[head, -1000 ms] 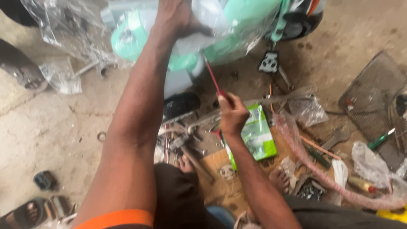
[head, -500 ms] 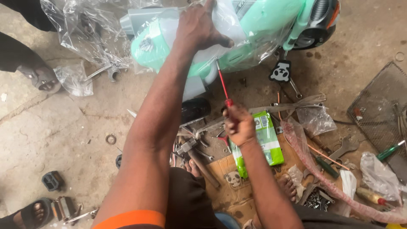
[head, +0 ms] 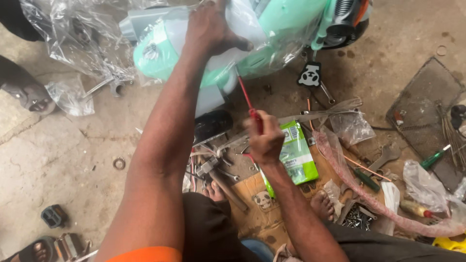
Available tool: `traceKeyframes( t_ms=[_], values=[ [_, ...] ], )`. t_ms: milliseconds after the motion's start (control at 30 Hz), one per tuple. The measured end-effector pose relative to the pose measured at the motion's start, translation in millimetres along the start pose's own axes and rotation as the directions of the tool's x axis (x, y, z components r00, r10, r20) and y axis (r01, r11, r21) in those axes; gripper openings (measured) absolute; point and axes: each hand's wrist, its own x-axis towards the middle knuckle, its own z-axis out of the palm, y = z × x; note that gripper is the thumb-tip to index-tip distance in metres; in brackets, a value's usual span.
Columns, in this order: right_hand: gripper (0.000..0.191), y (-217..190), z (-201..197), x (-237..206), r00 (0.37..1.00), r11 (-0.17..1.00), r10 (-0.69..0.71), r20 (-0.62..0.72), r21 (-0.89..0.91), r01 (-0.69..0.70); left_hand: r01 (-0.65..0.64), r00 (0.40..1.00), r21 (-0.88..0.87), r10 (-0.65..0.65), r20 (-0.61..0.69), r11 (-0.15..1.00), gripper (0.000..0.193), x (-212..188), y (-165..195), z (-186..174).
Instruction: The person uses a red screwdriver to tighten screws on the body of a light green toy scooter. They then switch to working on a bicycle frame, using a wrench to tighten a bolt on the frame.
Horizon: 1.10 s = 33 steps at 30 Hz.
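My left hand (head: pixel 211 29) presses down on a mint-green plastic body (head: pixel 272 29) that is wrapped in clear plastic film, at the top of the view. My right hand (head: pixel 264 138) is closed around the handle of a red screwdriver (head: pixel 245 97). The screwdriver's shaft points up and left toward the underside of the green body, just below my left hand. A green and white packet (head: pixel 298 153) lies on cardboard right beside my right hand.
Loose tools, wrenches (head: pixel 386 157) and a hammer (head: pixel 225 187) lie on cardboard by my bare feet. A green-handled screwdriver (head: pixel 434 157), plastic bags, a screw pile (head: pixel 359 218) and a dark mat (head: pixel 424 111) are at right. Another person's sandalled foot (head: pixel 29 97) is at left.
The view has shifted so the green body and my hands sit more to the right. My right hand has kept the red screwdriver raised toward the green body; my left hand stays on it.
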Motion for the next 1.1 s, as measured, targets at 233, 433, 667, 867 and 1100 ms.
traceKeyframes(
  t_ms=[233,433,667,867,1100],
  values=[
    [0.027,-11,-1,8,0.674,0.489,0.701,0.233,0.531,-0.692,-0.007,0.999,0.041,0.008,-0.033,0.999,0.111,2,-5,1],
    [0.034,-25,-1,1,0.997,0.995,0.066,0.048,0.069,-0.070,-0.028,0.998,0.092,0.033,-0.056,0.995,0.108,-1,0,11],
    [0.033,-16,-13,16,0.996,0.971,-0.082,0.019,-0.224,0.084,0.065,0.991,0.045,-0.059,-0.120,0.997,0.079,5,-8,21],
    [0.028,-6,-30,0,0.976,0.995,0.051,-0.213,-0.070,-0.068,-0.008,0.945,-0.055,-0.010,-0.328,0.998,0.052,2,-17,21],
    [0.028,-1,-22,-20,0.976,0.995,-0.086,-0.198,-0.057,0.076,-0.303,0.918,0.489,0.389,-0.082,0.818,0.102,-49,8,18]
  ],
)
